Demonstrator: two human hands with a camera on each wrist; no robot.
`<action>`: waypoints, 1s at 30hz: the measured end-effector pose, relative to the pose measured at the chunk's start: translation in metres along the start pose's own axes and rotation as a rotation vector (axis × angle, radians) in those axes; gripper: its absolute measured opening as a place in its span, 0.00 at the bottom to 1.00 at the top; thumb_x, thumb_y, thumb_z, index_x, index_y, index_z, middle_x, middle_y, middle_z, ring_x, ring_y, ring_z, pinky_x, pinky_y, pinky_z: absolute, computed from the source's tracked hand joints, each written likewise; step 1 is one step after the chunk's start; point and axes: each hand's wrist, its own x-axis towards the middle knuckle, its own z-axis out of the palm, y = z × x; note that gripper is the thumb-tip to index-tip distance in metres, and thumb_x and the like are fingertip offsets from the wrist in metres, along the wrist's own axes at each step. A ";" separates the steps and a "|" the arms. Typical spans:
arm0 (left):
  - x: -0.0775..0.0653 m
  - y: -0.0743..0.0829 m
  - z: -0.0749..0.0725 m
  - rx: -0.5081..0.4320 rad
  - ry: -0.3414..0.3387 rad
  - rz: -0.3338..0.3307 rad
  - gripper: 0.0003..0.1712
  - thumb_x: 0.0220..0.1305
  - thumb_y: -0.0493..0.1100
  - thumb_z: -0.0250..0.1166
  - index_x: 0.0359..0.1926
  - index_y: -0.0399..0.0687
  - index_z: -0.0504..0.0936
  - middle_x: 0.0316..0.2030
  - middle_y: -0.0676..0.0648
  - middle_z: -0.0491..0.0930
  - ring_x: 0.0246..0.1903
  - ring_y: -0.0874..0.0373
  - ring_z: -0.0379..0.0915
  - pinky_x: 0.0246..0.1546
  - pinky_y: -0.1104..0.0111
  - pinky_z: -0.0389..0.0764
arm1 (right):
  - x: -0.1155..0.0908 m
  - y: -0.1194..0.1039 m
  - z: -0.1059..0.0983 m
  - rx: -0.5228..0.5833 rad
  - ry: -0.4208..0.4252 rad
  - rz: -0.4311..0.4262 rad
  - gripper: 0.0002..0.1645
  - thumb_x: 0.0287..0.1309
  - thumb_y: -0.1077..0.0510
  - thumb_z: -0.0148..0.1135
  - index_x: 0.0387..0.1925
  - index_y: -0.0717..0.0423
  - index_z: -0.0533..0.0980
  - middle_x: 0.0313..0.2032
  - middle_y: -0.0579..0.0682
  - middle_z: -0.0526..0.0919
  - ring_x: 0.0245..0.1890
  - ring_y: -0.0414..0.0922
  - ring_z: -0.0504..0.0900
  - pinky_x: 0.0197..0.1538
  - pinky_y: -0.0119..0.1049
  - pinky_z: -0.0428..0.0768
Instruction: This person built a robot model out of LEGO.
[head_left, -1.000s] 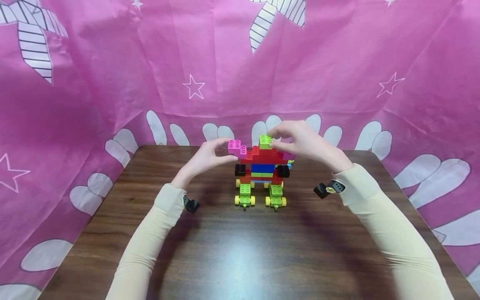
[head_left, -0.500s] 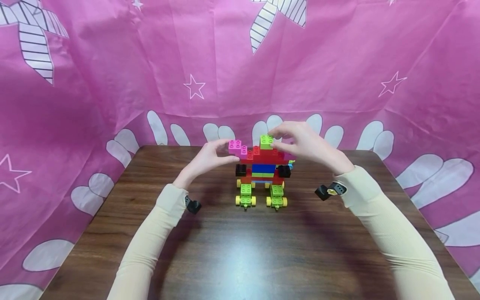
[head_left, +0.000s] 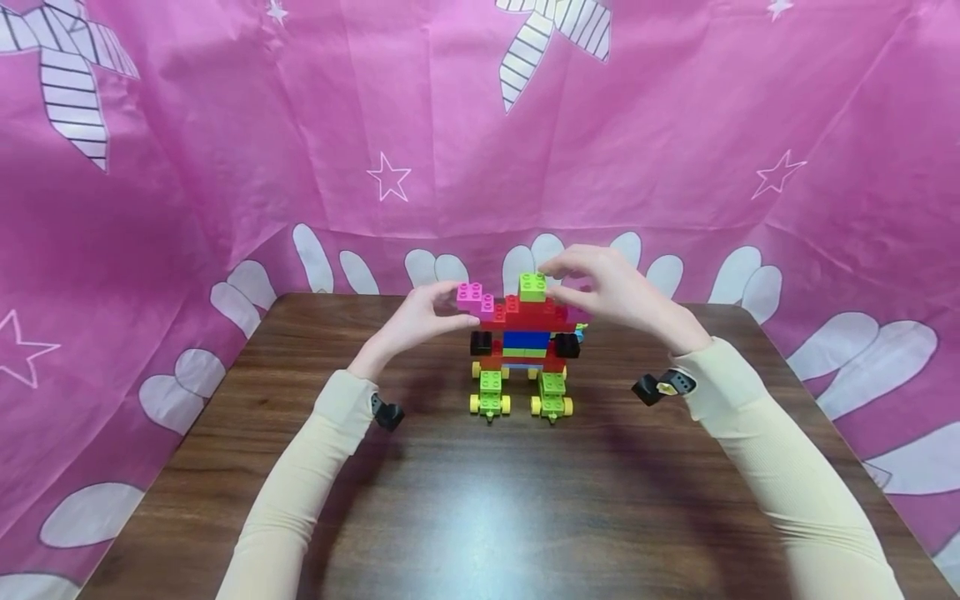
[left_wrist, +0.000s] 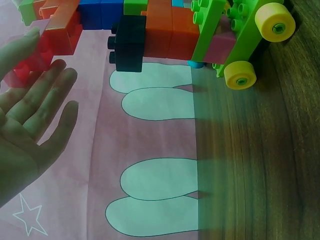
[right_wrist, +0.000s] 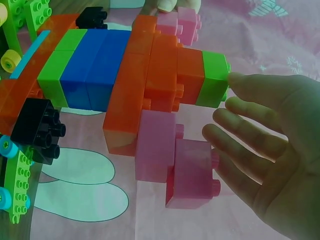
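Observation:
A toy brick figure stands on the wooden table, with a blue middle [head_left: 526, 339], red upper rows [head_left: 529, 314] and black bricks [head_left: 481, 342] at its sides. Green wheeled bases [head_left: 552, 395] with yellow wheels form its feet. My left hand [head_left: 416, 318] pinches the pink bricks [head_left: 470, 295] of the stepped arm at left, thumb in front and fingers behind. At the top, my right hand [head_left: 615, 287] has its thumb and fingertips right at the edge of the lime green brick [right_wrist: 215, 79]. Its other fingers are spread loosely near the second pink arm [right_wrist: 187, 172].
The dark wooden table [head_left: 480, 500] extends in front of the figure and to both sides. A pink curtain [head_left: 480, 150] printed with stars and white ovals hangs close behind it. Each wrist carries a small black camera [head_left: 387, 412].
Almost nothing differs: both hands stay at the figure's upper part. The view has shifted very slightly, and the figure stands in the same place.

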 end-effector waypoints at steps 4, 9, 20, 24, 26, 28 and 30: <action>0.000 0.001 0.001 -0.006 -0.003 -0.002 0.29 0.58 0.50 0.73 0.59 0.49 0.78 0.47 0.47 0.85 0.50 0.54 0.81 0.58 0.58 0.79 | -0.002 0.001 -0.001 0.014 0.006 0.001 0.22 0.60 0.57 0.69 0.55 0.55 0.80 0.52 0.53 0.85 0.50 0.49 0.83 0.52 0.48 0.85; 0.000 0.002 0.001 -0.013 0.004 0.012 0.27 0.59 0.49 0.73 0.58 0.49 0.79 0.46 0.48 0.85 0.48 0.54 0.81 0.56 0.58 0.80 | -0.007 0.001 -0.005 0.019 0.023 -0.006 0.22 0.59 0.58 0.70 0.55 0.54 0.80 0.51 0.52 0.85 0.50 0.47 0.83 0.51 0.48 0.85; -0.002 -0.002 0.003 -0.027 0.021 0.018 0.27 0.58 0.49 0.73 0.57 0.48 0.78 0.46 0.46 0.84 0.47 0.52 0.81 0.57 0.51 0.79 | -0.018 0.005 -0.015 -0.065 0.143 -0.081 0.20 0.57 0.60 0.71 0.52 0.55 0.82 0.47 0.51 0.87 0.46 0.46 0.81 0.47 0.39 0.79; -0.002 -0.003 0.003 -0.030 0.022 0.019 0.27 0.58 0.49 0.73 0.57 0.48 0.78 0.47 0.46 0.84 0.47 0.52 0.81 0.57 0.51 0.79 | -0.025 0.009 -0.020 -0.073 0.184 -0.028 0.20 0.58 0.58 0.70 0.53 0.51 0.82 0.49 0.49 0.86 0.47 0.45 0.81 0.42 0.29 0.80; -0.002 -0.003 0.003 -0.038 0.022 0.021 0.27 0.58 0.48 0.73 0.57 0.48 0.78 0.47 0.46 0.84 0.48 0.52 0.81 0.57 0.51 0.79 | -0.027 0.013 -0.022 -0.066 0.217 -0.026 0.20 0.58 0.59 0.69 0.53 0.50 0.82 0.49 0.49 0.85 0.47 0.45 0.81 0.40 0.23 0.79; -0.002 -0.003 0.004 -0.047 0.021 0.022 0.27 0.58 0.48 0.73 0.57 0.47 0.78 0.47 0.46 0.84 0.48 0.51 0.81 0.57 0.51 0.79 | -0.030 0.018 -0.023 -0.061 0.251 -0.031 0.20 0.58 0.61 0.69 0.53 0.51 0.82 0.49 0.49 0.86 0.46 0.44 0.81 0.40 0.18 0.77; -0.001 -0.003 0.004 -0.052 0.021 0.021 0.28 0.58 0.48 0.74 0.58 0.47 0.78 0.48 0.45 0.84 0.48 0.51 0.81 0.57 0.53 0.80 | -0.032 0.024 -0.022 -0.064 0.280 -0.036 0.21 0.56 0.63 0.70 0.53 0.52 0.82 0.48 0.51 0.86 0.46 0.42 0.81 0.45 0.15 0.75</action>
